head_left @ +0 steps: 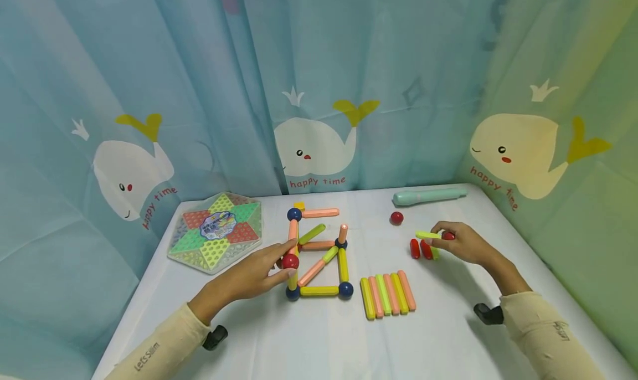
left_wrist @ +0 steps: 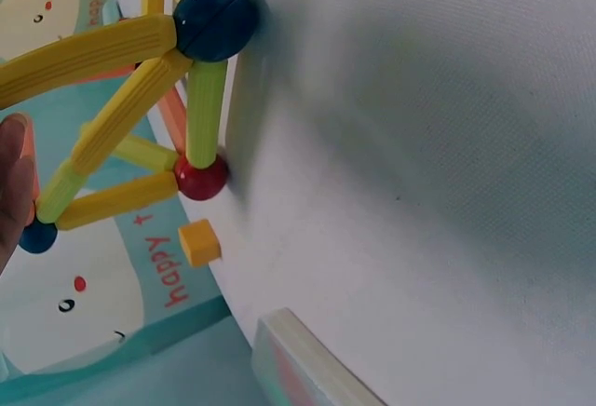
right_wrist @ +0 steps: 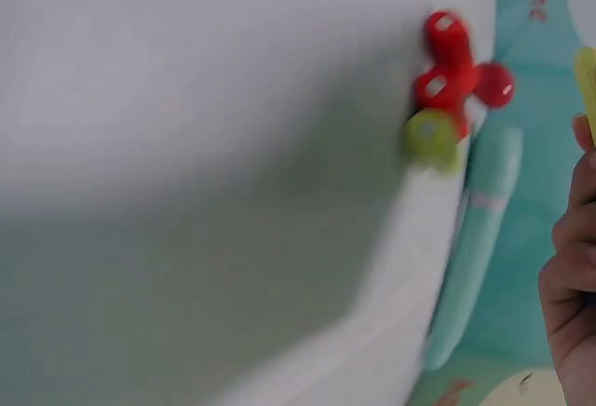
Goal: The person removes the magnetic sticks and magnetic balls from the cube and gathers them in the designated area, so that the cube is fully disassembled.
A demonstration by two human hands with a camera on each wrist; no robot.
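Stick frame (head_left: 319, 291) and light-green stick (head_left: 426, 235) held
The stick frame is grasped at a red ball (head_left: 291, 261) by the left hand (head_left: 249, 273); the light-green stick is pinched by the right hand (head_left: 466, 244) near red sticks (head_left: 415, 248)

Whale-printed blue curtain (head_left: 199, 47); white tabletop (head_left: 319, 347)

There are six lined-up sticks (head_left: 384, 294), four blue balls (head_left: 345, 289), three printed whales (head_left: 316, 147) and one board (head_left: 199, 246).

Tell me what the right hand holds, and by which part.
The right hand pinches a yellow-green stick near one end. Whether it also holds the red ball by its fingers cannot be told.
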